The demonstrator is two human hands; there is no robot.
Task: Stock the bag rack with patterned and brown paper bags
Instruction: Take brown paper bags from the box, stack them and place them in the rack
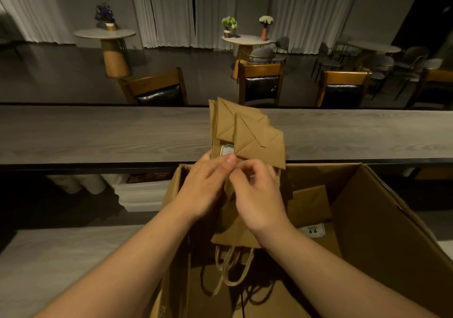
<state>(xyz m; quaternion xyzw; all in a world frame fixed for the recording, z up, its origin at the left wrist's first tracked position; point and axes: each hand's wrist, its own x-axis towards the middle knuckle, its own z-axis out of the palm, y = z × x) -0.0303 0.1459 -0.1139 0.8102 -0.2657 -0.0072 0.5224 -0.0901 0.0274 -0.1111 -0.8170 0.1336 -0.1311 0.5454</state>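
A bundle of folded brown paper bags (247, 131) is held upright above an open cardboard box (382, 219), folded bottoms up and twine handles (232, 271) hanging down. My left hand (206, 187) grips the bundle from the left, thumb on its front. My right hand (257, 195) pinches the bundle from the right, next to the left thumb. More brown bags, one with a white label (312, 230), lie inside the box. No bag rack or patterned bags are in view.
A long grey wooden counter (98, 134) runs across behind the box. Under it sit white cups (81, 184) and a white stack (139, 195). Beyond stand wooden chairs (261, 84) and round tables with plants (245, 39).
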